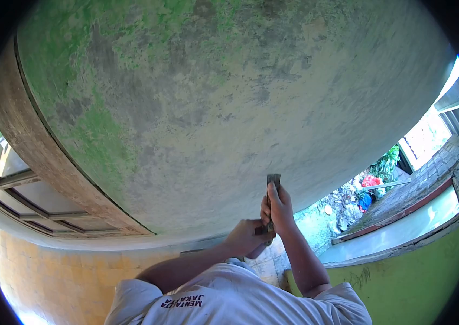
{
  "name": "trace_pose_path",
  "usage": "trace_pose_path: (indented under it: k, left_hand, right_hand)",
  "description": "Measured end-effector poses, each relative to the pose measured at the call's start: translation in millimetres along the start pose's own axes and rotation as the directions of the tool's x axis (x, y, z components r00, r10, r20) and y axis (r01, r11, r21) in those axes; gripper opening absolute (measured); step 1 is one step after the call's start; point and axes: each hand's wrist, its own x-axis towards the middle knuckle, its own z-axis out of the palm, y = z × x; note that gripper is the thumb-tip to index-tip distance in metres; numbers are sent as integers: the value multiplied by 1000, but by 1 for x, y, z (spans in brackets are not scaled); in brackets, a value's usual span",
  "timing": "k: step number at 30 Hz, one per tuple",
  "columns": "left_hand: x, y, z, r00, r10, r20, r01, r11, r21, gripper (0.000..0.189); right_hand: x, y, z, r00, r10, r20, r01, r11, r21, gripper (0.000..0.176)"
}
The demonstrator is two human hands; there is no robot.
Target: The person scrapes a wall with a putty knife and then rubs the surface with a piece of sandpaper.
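Note:
My right hand (278, 208) is closed round a narrow, flat, dark tool (274, 178), like a scraper, with the thumb along it and its squared end pointing up at the wall. Just below and to the left, my left hand (244, 237) is closed beside the right one, its fingers at a dark piece (262, 230) near the tool's lower part. Whether this piece belongs to the same tool I cannot tell. In front of both hands spreads a large wall (207, 124) with patchy grey-white coating and green paint showing at the left and top.
A wooden window frame (40, 135) with panes borders the wall at left. Yellowish tiles (72, 265) lie at lower left. At right are a green low wall (413, 271), a ledge (402, 200), plants (389, 162), and red (371, 181) and blue items (365, 202).

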Motion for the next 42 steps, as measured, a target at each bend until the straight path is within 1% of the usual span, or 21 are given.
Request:
trace_pose_path:
  k: [3, 6, 9, 12, 15, 17, 18, 21, 23, 25, 27, 29, 30, 31, 33, 34, 37, 38, 39, 41, 42]
  left_hand:
    - [-4, -13, 9, 999, -24, -47, 24, 1000, 17, 42]
    - [10, 15, -10, 998, -42, -50, 47, 996, 82, 41]
    - [9, 14, -5, 997, -38, -64, 47, 989, 140, 38]
    - [-2, 7, 5, 996, -75, -41, 78, 994, 81, 46]
    - [-7, -6, 10, 998, 13, -63, -6, 994, 112, 43]
    - [8, 12, -3, 991, -113, -76, 111, 994, -22, 39]
    - [17, 16, -12, 993, -105, -55, 103, 994, -43, 36]
    - [12, 45, -20, 994, -52, -99, 62, 993, 105, 34]
    - [2, 29, -9, 994, -12, -104, 19, 998, 62, 34]
    - [-10, 18, 1, 994, -59, -92, 69, 991, 118, 33]
    - [-9, 2, 8, 993, 22, -114, -4, 988, 153, 30]
    - [-4, 13, 6, 979, -103, -176, 99, 995, -32, 29]
    - [5, 6, -3, 988, -93, -123, 85, 994, -68, 28]
    - [8, 15, -8, 987, -98, -125, 91, 994, -66, 28]
    - [10, 38, -14, 983, -111, -143, 135, 977, 165, 28]
    - [9, 31, -10, 983, -89, -158, 114, 981, 156, 32]
    - [2, 10, 10, 975, -169, -147, 182, 980, 80, 31]
    - [-2, 11, 15, 958, -251, -140, 272, 949, 159, 32]
    - [-1, 4, 16, 958, -250, -142, 272, 948, 166, 32]
    - [1, -18, 20, 965, -198, -174, 213, 974, 72, 29]
    - [5, 5, 15, 959, -220, -177, 197, 970, -140, 24]
  right_hand:
    - [-4, 4, 1, 996, 85, 38, -85, 996, 12, 33]
    - [13, -16, 9, 997, -42, 61, 47, 996, -77, 34]
    - [10, -18, 4, 999, 2, 46, -1, 1000, -17, 34]
    - [-6, -2, -1, 998, 24, 51, -23, 999, -23, 33]
    - [-5, 5, -1, 993, 73, 92, -73, 997, -4, 32]
    - [12, -19, 6, 995, 20, 94, -13, 998, -68, 33]
    - [15, -30, 11, 989, -88, 121, 94, 994, -48, 33]
    - [12, -50, 16, 982, -105, 155, 108, 994, -8, 33]
    - [2, -41, 12, 983, -112, 148, 109, 994, 33, 31]
    - [-9, -19, 7, 990, 18, 140, -22, 999, 30, 31]
    - [-4, -3, 1, 986, 40, 160, -51, 997, 65, 32]
    - [9, -7, 3, 982, 47, 183, -57, 997, 54, 32]
    - [15, -19, 6, 974, 0, 228, -20, 996, 87, 32]
    - [16, -24, 8, 973, 2, 230, -24, 996, 92, 32]
    - [20, -32, 8, 963, -81, 256, 61, 995, 85, 32]
    - [18, -30, 5, 963, -82, 258, 59, 994, 95, 32]
    - [7, -11, -6, 975, -12, 222, -24, 987, 160, 31]
    - [1, 2, -11, 972, 53, 230, -85, 987, 133, 31]
    - [-1, 9, -15, 964, 119, 236, -147, 984, 104, 31]
    - [5, -2, -11, 958, 140, 249, -170, 980, 104, 32]
    - [14, -15, -5, 966, 50, 255, -76, 993, 95, 32]
